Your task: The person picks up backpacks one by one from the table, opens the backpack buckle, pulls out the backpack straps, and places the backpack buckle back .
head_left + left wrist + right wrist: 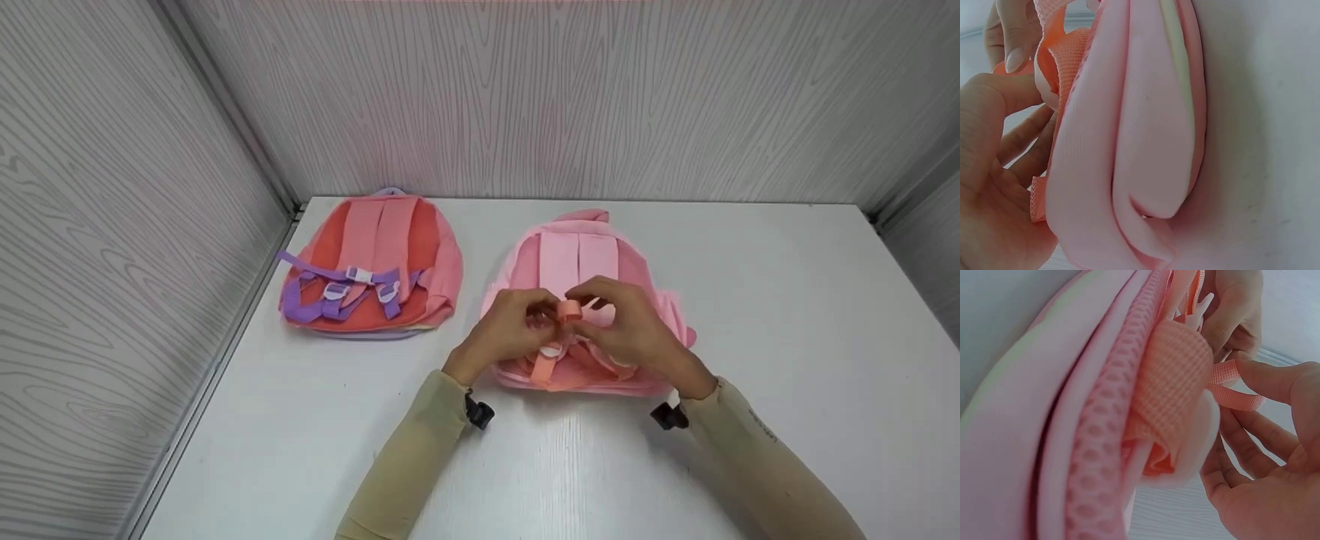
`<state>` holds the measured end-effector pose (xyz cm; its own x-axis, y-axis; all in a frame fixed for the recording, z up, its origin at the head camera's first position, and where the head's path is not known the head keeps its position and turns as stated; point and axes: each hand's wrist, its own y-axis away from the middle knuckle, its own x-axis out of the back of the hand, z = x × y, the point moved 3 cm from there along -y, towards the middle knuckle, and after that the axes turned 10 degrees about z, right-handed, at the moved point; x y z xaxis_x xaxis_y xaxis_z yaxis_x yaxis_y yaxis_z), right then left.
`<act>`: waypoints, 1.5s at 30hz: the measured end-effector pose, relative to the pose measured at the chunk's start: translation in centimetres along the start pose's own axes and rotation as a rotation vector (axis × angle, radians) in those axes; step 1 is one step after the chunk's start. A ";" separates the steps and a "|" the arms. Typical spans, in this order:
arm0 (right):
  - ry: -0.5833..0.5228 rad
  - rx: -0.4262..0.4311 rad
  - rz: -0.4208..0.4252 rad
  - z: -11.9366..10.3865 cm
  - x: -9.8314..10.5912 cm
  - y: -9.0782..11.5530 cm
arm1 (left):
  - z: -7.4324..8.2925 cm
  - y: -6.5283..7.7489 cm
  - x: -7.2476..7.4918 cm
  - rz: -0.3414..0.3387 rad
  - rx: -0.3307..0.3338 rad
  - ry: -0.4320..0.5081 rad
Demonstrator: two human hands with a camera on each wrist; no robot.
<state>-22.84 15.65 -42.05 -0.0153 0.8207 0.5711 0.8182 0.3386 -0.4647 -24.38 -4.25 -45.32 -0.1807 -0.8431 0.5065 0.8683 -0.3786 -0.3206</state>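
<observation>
A light pink backpack (517,262) lies on the table with its strap side up. Above its lower half, both hands work on an orange webbing strap (570,309), which curls into a small loop between them. My left hand (517,322) pinches the strap from the left. From the right, my right hand (630,319) holds the looped part between thumb and fingers. The right wrist view shows this strap loop (1238,402) at the right thumb tip. A white plastic buckle (1204,439) sits on another length of orange webbing (1171,377) beside the pink mesh edge.
To the left, a coral backpack (446,262) lies strap side up, with purple straps (304,311) and a white buckle (360,276) across it. Wood-grain panels (525,97) stand behind and beside the white table (787,337). A black wrist device (478,412) is on the left sleeve.
</observation>
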 end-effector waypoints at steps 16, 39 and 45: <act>-0.022 0.005 -0.052 -1.1 -1.2 -0.8 | 0.0 -0.1 0.1 0.021 -0.012 -0.013; -0.024 0.020 -0.025 -0.9 -0.7 -0.8 | -0.1 0.0 0.0 0.011 -0.009 -0.018; -0.016 0.025 -0.017 -1.0 -0.6 -0.8 | -0.1 0.0 0.0 0.009 0.002 -0.015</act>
<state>-22.91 14.40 -41.37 -0.0387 0.8216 0.5687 0.8032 0.3642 -0.4715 -24.44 -4.30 -45.38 -0.1657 -0.8409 0.5152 0.8706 -0.3702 -0.3241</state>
